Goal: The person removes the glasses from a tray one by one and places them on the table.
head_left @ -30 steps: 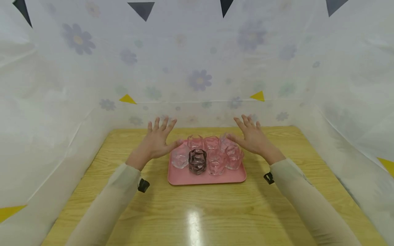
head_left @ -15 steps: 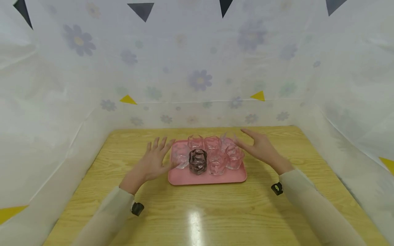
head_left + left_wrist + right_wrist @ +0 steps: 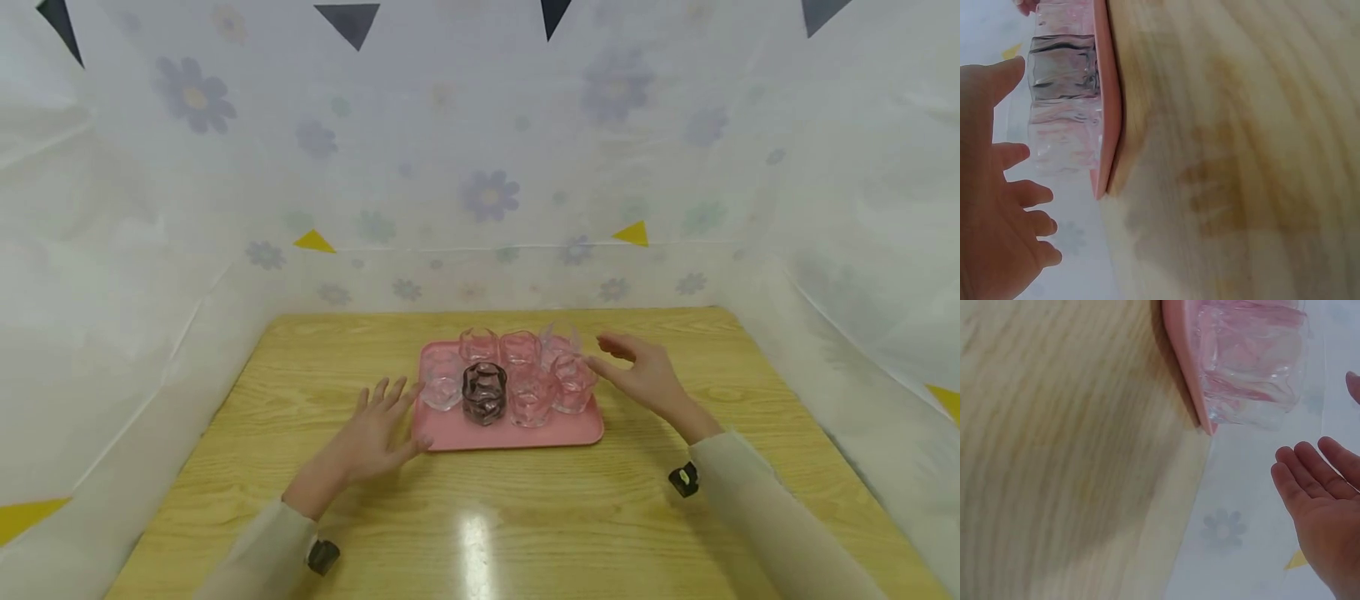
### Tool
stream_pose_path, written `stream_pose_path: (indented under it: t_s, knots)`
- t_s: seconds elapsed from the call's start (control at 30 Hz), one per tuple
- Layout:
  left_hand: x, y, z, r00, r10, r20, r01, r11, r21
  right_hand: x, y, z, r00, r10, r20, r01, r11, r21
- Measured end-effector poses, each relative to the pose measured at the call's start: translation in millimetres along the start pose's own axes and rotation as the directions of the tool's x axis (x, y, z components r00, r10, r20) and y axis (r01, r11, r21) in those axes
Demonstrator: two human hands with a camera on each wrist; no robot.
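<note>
A pink tray [image 3: 450, 437] on the wooden table bears several wavy-sided glasses. At its front stands a dark grey glass [image 3: 484, 393], with a clear glass [image 3: 441, 387] to its left. Pink-looking glasses, such as the front one [image 3: 531, 398] and the right one [image 3: 573, 385], fill the middle and right. My left hand [image 3: 371, 437] hovers by the tray's left edge, fingers spread, holding nothing. By the right-hand glasses is my right hand [image 3: 645, 379], fingers extended and thumb apart, also holding nothing. In the right wrist view its palm [image 3: 1329, 531] faces the glasses with a gap between.
The wooden table [image 3: 540, 517] has bare surface in front of the tray and at both sides. White flowered fabric [image 3: 420, 167] encloses it at the back and sides. Black wrist cameras sit at the left wrist [image 3: 323, 557] and right wrist [image 3: 684, 479].
Both hands have come down and back toward the person, the left shifting away from over the clear glass, the right moving outward from the right-hand glasses. The tray and glasses stay put.
</note>
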State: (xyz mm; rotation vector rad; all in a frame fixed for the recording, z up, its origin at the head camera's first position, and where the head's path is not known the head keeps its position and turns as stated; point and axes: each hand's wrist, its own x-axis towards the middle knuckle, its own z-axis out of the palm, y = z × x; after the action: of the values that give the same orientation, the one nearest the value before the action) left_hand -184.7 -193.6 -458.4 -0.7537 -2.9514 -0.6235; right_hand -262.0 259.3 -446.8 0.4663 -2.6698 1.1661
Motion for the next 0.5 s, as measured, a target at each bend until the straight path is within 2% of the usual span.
stream_pose_path:
  t_s: [0.17,0.33,0.5]
  knots:
    - [-6.8,-3.6,8.2,1.0,0.015,-0.025,-0.015,1.0,-0.017,-7.4,5.8,5.1,0.996,0.056,0.068,-0.057,0.998,0.013]
    - [-10.9,-6.5,20.0,0.999,0.002,0.036,-0.002,1.0,-0.017,-12.5,7.5,8.3,0.991,0.07,0.117,-0.074,0.997,0.029]
    - [-11.4,-5.4,26.7,0.997,-0.015,0.08,0.017,1.0,-0.021,-13.6,8.1,13.3,0.987,0.051,0.151,-0.059,0.997,0.048]
